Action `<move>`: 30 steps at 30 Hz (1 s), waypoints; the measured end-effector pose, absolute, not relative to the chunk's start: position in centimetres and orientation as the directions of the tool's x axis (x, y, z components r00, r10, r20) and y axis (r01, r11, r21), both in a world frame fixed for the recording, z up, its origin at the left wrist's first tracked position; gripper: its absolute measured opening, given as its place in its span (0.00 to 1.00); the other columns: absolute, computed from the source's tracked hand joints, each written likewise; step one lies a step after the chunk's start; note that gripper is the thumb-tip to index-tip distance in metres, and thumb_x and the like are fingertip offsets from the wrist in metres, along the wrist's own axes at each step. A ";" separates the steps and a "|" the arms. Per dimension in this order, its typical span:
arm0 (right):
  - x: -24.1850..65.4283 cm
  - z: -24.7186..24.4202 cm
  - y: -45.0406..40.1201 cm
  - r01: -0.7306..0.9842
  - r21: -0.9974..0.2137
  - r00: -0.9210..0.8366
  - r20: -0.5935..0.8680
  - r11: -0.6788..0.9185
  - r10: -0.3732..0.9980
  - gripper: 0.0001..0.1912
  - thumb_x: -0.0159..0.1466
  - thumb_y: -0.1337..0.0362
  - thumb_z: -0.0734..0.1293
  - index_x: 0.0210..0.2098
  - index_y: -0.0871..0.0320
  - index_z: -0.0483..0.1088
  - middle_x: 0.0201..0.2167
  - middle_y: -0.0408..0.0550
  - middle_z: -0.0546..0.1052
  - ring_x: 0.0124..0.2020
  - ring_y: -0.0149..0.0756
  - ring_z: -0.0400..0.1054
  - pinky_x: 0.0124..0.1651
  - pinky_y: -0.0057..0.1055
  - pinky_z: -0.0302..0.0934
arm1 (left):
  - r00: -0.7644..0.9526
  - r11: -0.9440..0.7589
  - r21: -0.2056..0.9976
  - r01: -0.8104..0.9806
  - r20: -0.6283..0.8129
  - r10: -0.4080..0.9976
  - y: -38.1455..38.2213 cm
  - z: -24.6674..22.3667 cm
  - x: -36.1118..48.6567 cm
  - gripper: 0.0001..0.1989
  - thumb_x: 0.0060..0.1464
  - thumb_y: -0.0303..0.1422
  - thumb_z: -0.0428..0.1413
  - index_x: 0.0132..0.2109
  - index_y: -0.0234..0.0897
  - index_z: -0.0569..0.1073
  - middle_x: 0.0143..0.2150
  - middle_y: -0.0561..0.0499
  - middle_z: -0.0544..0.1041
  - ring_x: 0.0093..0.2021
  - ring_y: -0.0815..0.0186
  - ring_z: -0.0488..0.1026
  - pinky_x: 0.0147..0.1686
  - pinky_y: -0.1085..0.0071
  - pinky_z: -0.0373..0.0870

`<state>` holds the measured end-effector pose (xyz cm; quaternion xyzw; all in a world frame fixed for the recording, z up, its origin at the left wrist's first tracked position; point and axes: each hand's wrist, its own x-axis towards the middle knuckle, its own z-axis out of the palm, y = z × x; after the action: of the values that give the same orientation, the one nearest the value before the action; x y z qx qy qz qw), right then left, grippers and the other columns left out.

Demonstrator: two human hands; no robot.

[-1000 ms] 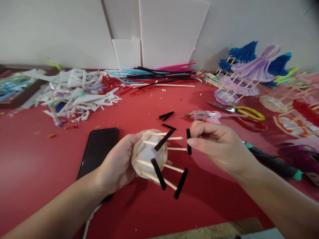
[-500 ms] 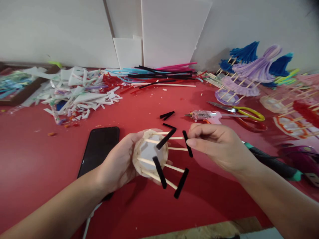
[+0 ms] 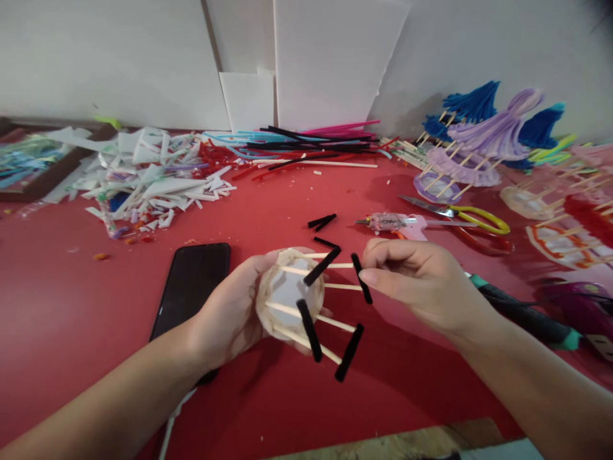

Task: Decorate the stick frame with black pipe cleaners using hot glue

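My left hand (image 3: 225,310) is wrapped round a small craft model, whose round whitish base (image 3: 292,294) faces me and bears several thin wooden sticks (image 3: 341,286) pointing right. Short black pipe-cleaner pieces (image 3: 348,353) sit across the stick ends, some bent at an angle. At the upper right ends, the thumb and forefinger of my right hand (image 3: 407,275) pinch one black pipe-cleaner piece (image 3: 361,279), which touches the sticks. A loose folded black piece (image 3: 322,222) lies on the table beyond the model.
A phone (image 3: 191,281) lies left of the model. A pink glue gun (image 3: 390,222), scissors (image 3: 479,217) and a green-black tool (image 3: 524,313) are at right. Behind stand finished craft models (image 3: 498,131); white scraps (image 3: 148,166) and pipe cleaners (image 3: 306,144) line the back.
Hardly anything differs. Both hands keep their hold, and the whole view has shifted by a few pixels.
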<state>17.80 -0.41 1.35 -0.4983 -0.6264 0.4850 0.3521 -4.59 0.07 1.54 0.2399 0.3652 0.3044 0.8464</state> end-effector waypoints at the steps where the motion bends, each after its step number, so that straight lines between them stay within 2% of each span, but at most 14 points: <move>1: 17.8 1.4 -0.4 0.285 -0.958 -0.252 -0.044 0.030 0.967 0.08 0.58 0.61 0.69 0.23 0.55 0.71 0.21 0.39 0.68 0.24 0.27 0.58 0.26 0.27 0.51 | 0.538 0.699 0.626 -0.346 -0.478 0.694 0.1 1.6 -4.5 0.15 0.59 0.31 0.42 0.43 0.32 0.72 0.33 0.43 0.74 0.29 0.61 0.74 0.23 0.67 0.76; 4: 17.8 1.4 -0.3 0.303 -0.953 -0.249 -0.059 0.020 0.967 0.09 0.58 0.61 0.69 0.23 0.55 0.71 0.21 0.39 0.67 0.24 0.27 0.57 0.26 0.28 0.50 | 0.511 0.700 0.620 -0.356 -0.498 0.701 0.1 1.9 -4.3 0.16 0.59 0.30 0.41 0.42 0.31 0.73 0.32 0.44 0.75 0.29 0.63 0.74 0.26 0.69 0.76; 13: 17.7 1.4 -0.2 0.302 -0.953 -0.261 -0.054 0.028 0.964 0.09 0.58 0.61 0.69 0.23 0.55 0.70 0.21 0.39 0.66 0.25 0.28 0.56 0.27 0.29 0.50 | 0.514 0.663 0.660 -0.355 -0.454 0.728 -0.1 2.4 -4.2 0.16 0.60 0.30 0.42 0.35 0.30 0.73 0.28 0.46 0.71 0.26 0.68 0.69 0.26 0.75 0.71; 17: 17.6 1.4 -0.4 0.291 -0.956 -0.258 -0.045 0.033 0.965 0.08 0.57 0.63 0.69 0.23 0.55 0.69 0.21 0.39 0.66 0.24 0.27 0.56 0.26 0.29 0.50 | 0.520 0.670 0.652 -0.355 -0.458 0.721 -0.2 2.1 -4.4 0.16 0.61 0.31 0.42 0.37 0.31 0.74 0.29 0.46 0.72 0.26 0.67 0.70 0.25 0.74 0.72; 22: 17.2 1.5 -0.6 0.336 -0.935 -0.225 0.038 0.114 0.974 0.08 0.56 0.65 0.69 0.22 0.56 0.68 0.21 0.39 0.66 0.23 0.27 0.58 0.25 0.27 0.52 | 0.616 0.722 0.601 -0.343 -0.436 0.656 -0.1 0.9 -4.9 0.17 0.62 0.37 0.44 0.43 0.34 0.74 0.33 0.44 0.77 0.29 0.58 0.76 0.22 0.62 0.77; 26: 17.3 1.7 -0.8 0.361 -0.908 -0.235 0.133 0.214 0.963 0.07 0.56 0.68 0.69 0.23 0.57 0.68 0.22 0.39 0.66 0.23 0.26 0.59 0.25 0.27 0.53 | 0.664 0.736 0.571 -0.364 -0.395 0.634 0.0 0.6 -5.3 0.20 0.64 0.41 0.43 0.47 0.34 0.74 0.34 0.44 0.79 0.32 0.58 0.79 0.25 0.63 0.78; 30: 17.5 1.9 -0.7 0.304 -0.922 -0.232 0.175 0.242 0.957 0.08 0.61 0.64 0.68 0.25 0.56 0.72 0.24 0.41 0.69 0.25 0.28 0.62 0.27 0.27 0.56 | 0.626 0.717 0.621 -0.317 -0.431 0.650 -0.1 1.1 -5.3 0.23 0.65 0.42 0.40 0.51 0.32 0.72 0.39 0.40 0.79 0.35 0.54 0.80 0.28 0.62 0.78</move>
<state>17.52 -0.70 1.85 -0.4673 -0.6746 0.4010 0.4073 -5.26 -0.14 1.10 0.2519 0.3304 0.2793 0.8657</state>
